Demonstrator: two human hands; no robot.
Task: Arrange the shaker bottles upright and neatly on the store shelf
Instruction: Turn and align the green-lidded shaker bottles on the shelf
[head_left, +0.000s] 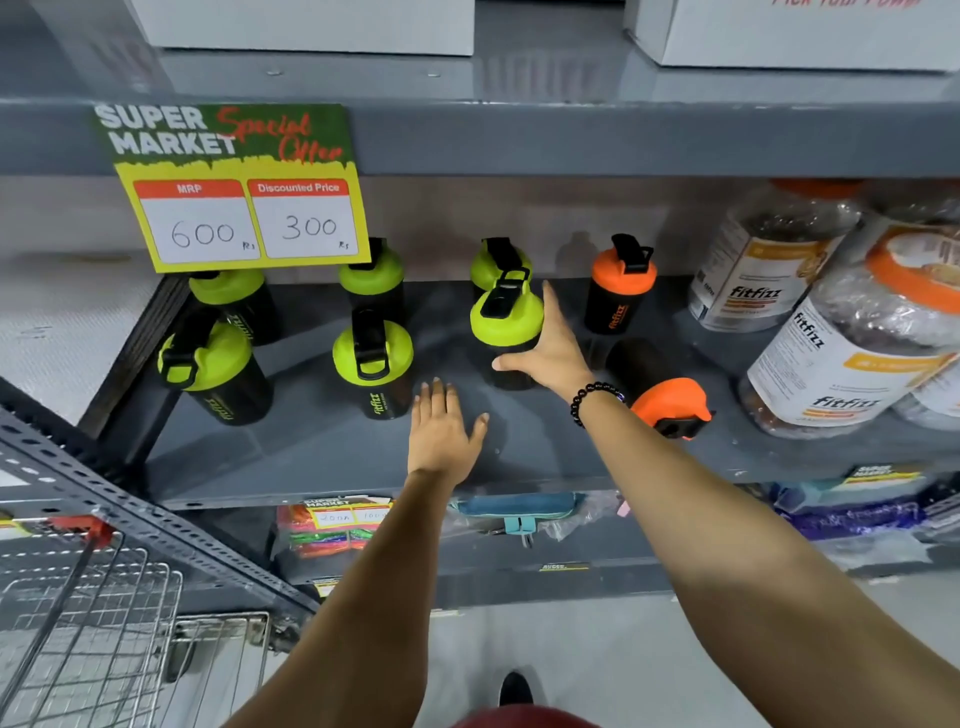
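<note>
Your left hand (441, 434) lies flat and palm-down, fingers straight and slightly spread, thumb angled out to the right, with its bare forearm rising from the near edge toward the far middle. Your right hand (550, 348) reaches farther than the left, thumb pointing left and fingers stretched up and away in a wide, open curl, pressed against what it holds rather than closed into a fist. Your right wrist carries a dark beaded bracelet (592, 397), and that bare forearm runs back to the near right.
</note>
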